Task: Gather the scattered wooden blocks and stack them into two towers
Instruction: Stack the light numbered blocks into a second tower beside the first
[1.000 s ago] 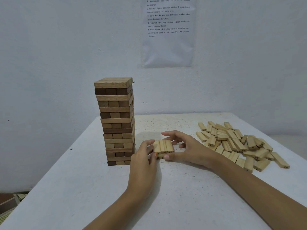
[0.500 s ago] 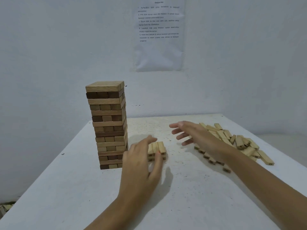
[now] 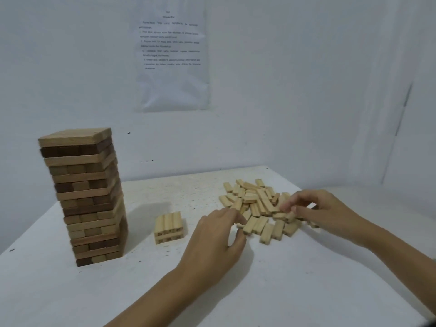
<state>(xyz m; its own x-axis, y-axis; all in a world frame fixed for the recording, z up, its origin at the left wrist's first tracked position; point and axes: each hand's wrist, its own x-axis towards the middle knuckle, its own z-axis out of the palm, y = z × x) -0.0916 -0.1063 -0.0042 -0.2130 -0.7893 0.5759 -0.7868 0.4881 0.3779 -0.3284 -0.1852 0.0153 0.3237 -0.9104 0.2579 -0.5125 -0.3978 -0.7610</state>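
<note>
Nearest the camera, the white table (image 3: pixel 283 291) is carrying two bare forearms that are reaching away from the body, and both are now heading for the same place. Half a second ago the left hand (image 3: pixel 217 234) was hovering at the short stack (image 3: pixel 168 226) of pale blocks; it is now swinging off to the right, leaving that stack standing alone, two layers showing, just right of the tall tower (image 3: pixel 87 197). To my eye that is meaning the layer is settled and the fetching of the next blocks is beginning, so the second tower is barely under way. The left hand is arriving palm down at the near left edge of the loose block pile (image 3: pixel 254 201), its fingers half curled with the thumb tucked below and no block showing between them. A little farther back, the right hand (image 3: pixel 323 211) is already reaching down into the right part of the pile, wrist raised, fingers bent onto the blocks; motion blur is hiding whether they are pinching one, so I cannot tell. The pile is lying well apart from the tall tower, which is standing upright at the left in mixed dark and light wood. Behind everything, a printed sheet (image 3: pixel 172 57) is hanging on the white wall, its text too blurred to read
</note>
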